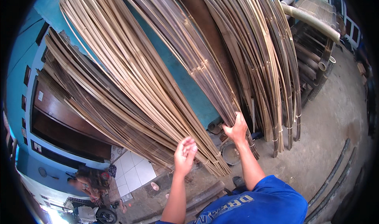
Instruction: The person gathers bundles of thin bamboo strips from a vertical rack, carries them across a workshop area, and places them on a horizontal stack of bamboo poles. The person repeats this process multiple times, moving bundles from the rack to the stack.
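Bamboo strips point(197, 58) lean against blue wall point(176, 70). Your right hand point(237, 130), thumb spread, at lower end of middle bundle point(213, 83); cannot tell if gripping. Your left hand point(184, 157), loosely half-curled, near pale bundle point(132, 64).

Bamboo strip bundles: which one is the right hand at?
The narrow grey-brown bundle, standing between the broad pale bundle and the wide row on the right. Only this one has the right hand at its lower part.

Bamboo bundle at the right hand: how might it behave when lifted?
The bamboo bundle would probably flex, being long and slender. Its many narrow strips may slide against each other. Leaning on end, it could tip sideways.
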Tool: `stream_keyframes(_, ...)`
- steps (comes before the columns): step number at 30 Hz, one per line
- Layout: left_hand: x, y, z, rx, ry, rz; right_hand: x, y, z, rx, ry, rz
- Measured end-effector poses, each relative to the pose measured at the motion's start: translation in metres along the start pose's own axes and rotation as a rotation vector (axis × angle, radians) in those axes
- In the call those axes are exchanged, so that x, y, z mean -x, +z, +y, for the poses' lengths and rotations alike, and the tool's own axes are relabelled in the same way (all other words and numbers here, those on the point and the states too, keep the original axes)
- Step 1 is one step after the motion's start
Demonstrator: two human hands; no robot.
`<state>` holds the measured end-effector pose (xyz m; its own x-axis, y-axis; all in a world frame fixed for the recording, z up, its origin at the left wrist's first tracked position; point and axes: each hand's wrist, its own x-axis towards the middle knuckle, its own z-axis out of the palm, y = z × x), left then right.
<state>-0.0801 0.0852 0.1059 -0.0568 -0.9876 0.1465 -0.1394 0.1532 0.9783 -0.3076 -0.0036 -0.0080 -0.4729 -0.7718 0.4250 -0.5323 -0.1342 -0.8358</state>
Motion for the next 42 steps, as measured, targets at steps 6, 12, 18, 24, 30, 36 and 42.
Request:
stream_keyframes(6,-0.058,0.069,0.020,0.336,0.154,-0.075,0.055,-0.067,-0.024,-0.129,-0.208,0.013)
stream_keyframes(12,-0.022,0.111,0.035,0.699,0.115,-0.406,0.091,-0.103,-0.036,-0.403,-0.073,-0.313)
stream_keyframes(18,0.003,0.132,0.062,0.703,0.162,-0.461,0.103,-0.129,-0.039,-0.374,-0.086,-0.320)
stream_keyframes(24,0.007,0.139,0.064,0.692,0.187,-0.478,0.115,-0.134,-0.040,-0.299,-0.091,-0.186)
stream_keyframes(30,0.035,0.152,0.071,0.520,0.142,-0.048,0.127,-0.135,-0.039,-0.181,-0.112,-0.002)
stream_keyframes(36,0.018,0.116,0.073,0.566,0.318,-0.340,0.114,-0.153,-0.023,-0.467,0.013,-0.706)
stream_keyframes(42,0.009,0.083,0.097,0.649,0.302,-0.633,0.103,-0.146,-0.034,-0.799,-0.080,-0.870)
